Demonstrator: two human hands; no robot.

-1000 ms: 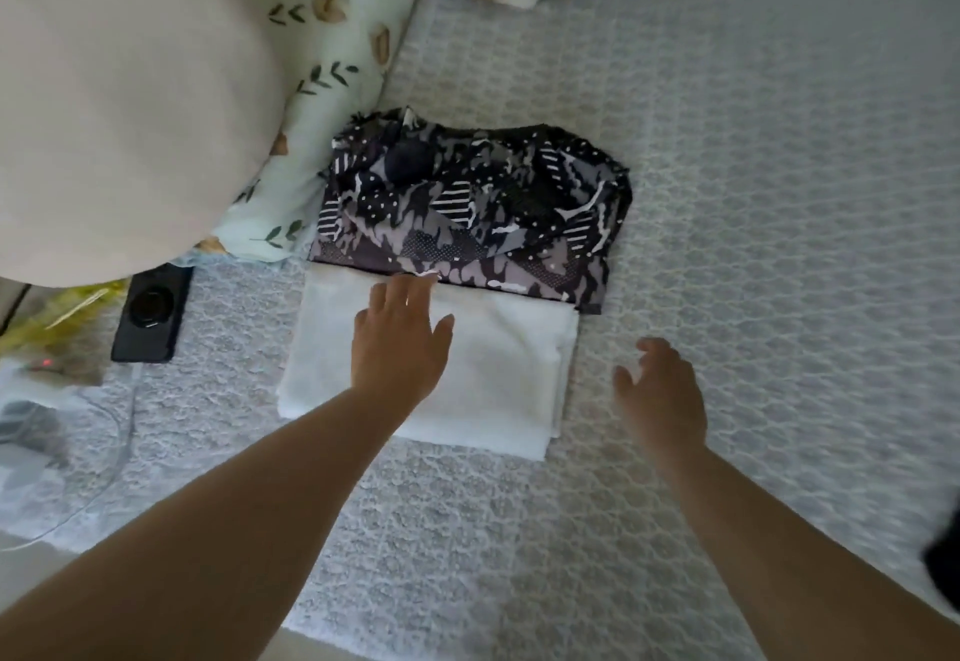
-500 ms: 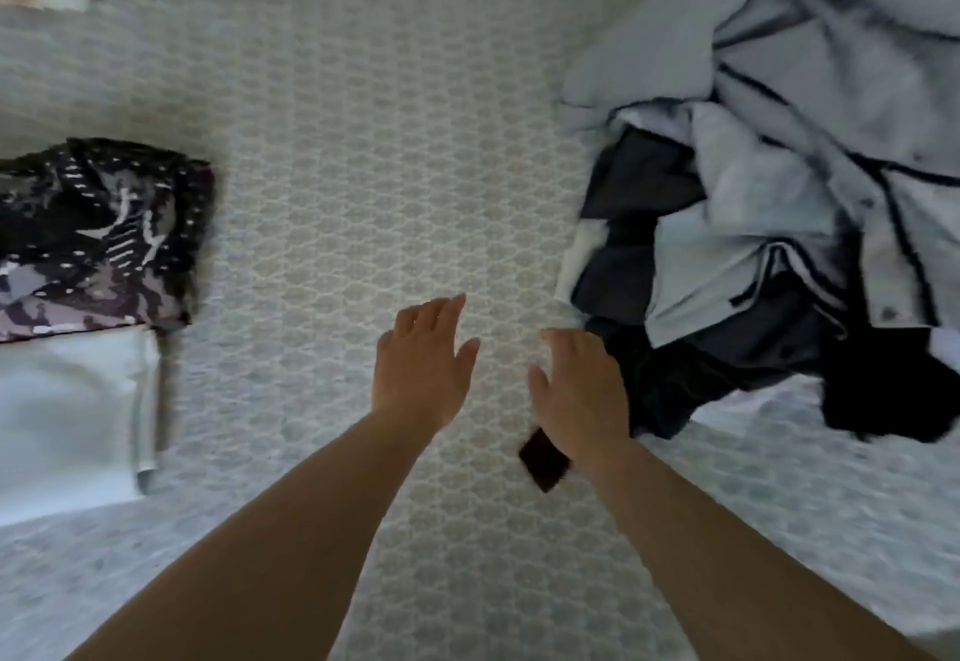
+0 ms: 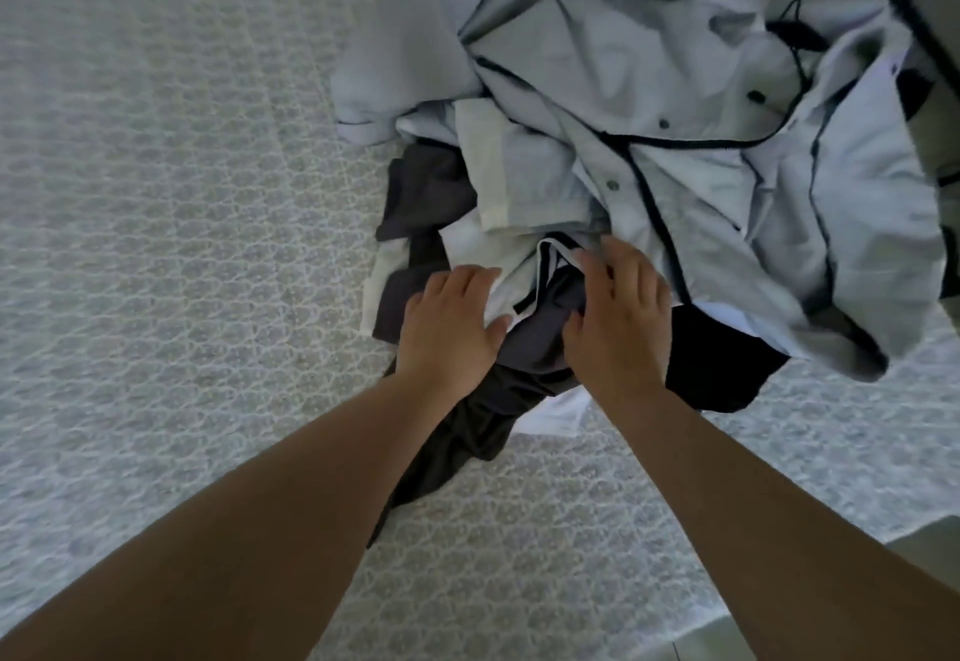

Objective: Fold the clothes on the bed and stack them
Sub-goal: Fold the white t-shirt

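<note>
Hands both over the near edge of the unfolded pile. Left hand (image 3: 447, 327) lay flat, fingers straight, on a white garment with dark trim (image 3: 506, 291) and the dark grey soft-knit garment (image 3: 530, 348) under it. Right hand (image 3: 618, 317) lay just beside, fingers spread and only slightly bent, tips touching the white fabric where it met the pale blue button-front shirt with black piping (image 3: 701, 182). Neither hand gripped anything as far as could be seen; fingertips partly hidden by folds.

Pile sat on the right half of the grey-white patterned bed cover (image 3: 182, 244), directly ahead of both hands. Dark grey garment trailed toward the person, its long axis running near-to-far, tail passing beneath the left forearm. Left hand sat nearer that tail; right hand nearer the blue shirt.

Judgement: selection step, one item about to be drawn out. Dark grey piece lies beneath the others, so pulling it may drag its neighbours along.
</note>
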